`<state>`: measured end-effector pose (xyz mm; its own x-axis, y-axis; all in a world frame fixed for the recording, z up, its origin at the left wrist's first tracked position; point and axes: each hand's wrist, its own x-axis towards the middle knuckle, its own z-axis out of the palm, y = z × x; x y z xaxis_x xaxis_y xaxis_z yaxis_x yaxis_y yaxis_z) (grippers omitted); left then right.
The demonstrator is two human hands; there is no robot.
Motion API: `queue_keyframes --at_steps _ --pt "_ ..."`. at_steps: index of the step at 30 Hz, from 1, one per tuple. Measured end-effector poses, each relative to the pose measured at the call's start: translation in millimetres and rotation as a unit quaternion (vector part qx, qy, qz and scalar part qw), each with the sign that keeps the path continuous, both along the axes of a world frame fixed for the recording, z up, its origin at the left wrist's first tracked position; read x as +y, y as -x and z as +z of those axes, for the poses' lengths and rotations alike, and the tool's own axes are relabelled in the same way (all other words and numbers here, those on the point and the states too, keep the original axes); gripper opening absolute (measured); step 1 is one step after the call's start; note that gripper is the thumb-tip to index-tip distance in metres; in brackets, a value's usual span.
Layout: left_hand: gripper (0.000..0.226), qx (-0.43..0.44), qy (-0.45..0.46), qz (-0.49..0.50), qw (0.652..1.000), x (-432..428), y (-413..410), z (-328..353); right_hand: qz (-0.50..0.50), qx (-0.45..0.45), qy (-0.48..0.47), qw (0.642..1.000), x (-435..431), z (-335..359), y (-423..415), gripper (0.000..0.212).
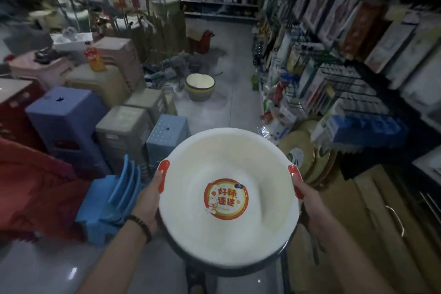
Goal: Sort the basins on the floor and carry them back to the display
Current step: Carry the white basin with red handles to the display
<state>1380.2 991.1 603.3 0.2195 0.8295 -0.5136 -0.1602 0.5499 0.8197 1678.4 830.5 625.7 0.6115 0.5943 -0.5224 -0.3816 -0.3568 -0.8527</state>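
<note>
I hold a white basin (226, 155) with two red handles and a round red-and-yellow sticker in its bottom, low in the middle of the head view. A darker basin shows under its near rim, nested below it. My left hand (149, 200) grips the left red handle. My right hand (310, 207) grips the right red handle. Farther down the aisle a small stack of basins (200, 88), cream inside with a dark rim, stands on the grey floor.
Stacked plastic stools (69, 114) in purple, beige, pink and blue line the left side. A wire rack of packaged goods (334, 79) runs along the right, with round mats (300, 153) and cardboard boxes (381, 222) at its foot. Brooms and a red bucket (202, 40) stand farther back.
</note>
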Motion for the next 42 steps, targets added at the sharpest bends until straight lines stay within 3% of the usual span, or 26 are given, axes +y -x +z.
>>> queue_keyframes --at_steps 3,7,10,17,21,27,31,34,39,42 --pt "0.067 -0.005 -0.006 -0.010 1.000 81 -40 -9 -0.030 -0.006 0.022 0.999 72 -7 -38 0.034" --pt "0.050 -0.006 -0.012 -0.027 1.000 200 -99 -5 -0.072 -0.011 0.046 0.996 165 -4 -97 0.041" --pt "0.049 -0.002 0.017 -0.046 0.999 283 -140 -2 -0.073 -0.010 0.050 0.996 230 8 -145 0.032" --pt "0.042 0.002 -0.009 -0.090 0.996 444 -246 -4 -0.055 0.021 0.041 0.997 383 7 -256 0.037" --pt "0.051 -0.007 0.013 -0.065 0.998 538 -312 -13 -0.039 0.031 0.018 0.999 485 -7 -339 0.045" --pt "0.034 -0.020 0.021 -0.002 1.000 660 -393 -12 0.021 0.054 0.007 0.998 651 -3 -442 0.030" --pt "0.048 -0.041 0.095 0.020 0.994 745 -428 -24 0.031 0.066 0.027 0.997 765 -5 -487 0.027" --pt "0.061 -0.062 0.058 0.032 0.996 825 -453 -39 0.038 0.071 0.032 0.996 852 -7 -512 0.028" --pt "0.045 -0.054 0.030 0.006 0.998 963 -497 -59 0.008 0.029 0.055 0.998 982 -16 -549 0.021" --pt "0.065 -0.039 0.061 -0.008 0.997 1036 -526 -67 -0.008 0.017 0.062 0.998 1051 -14 -579 0.022"
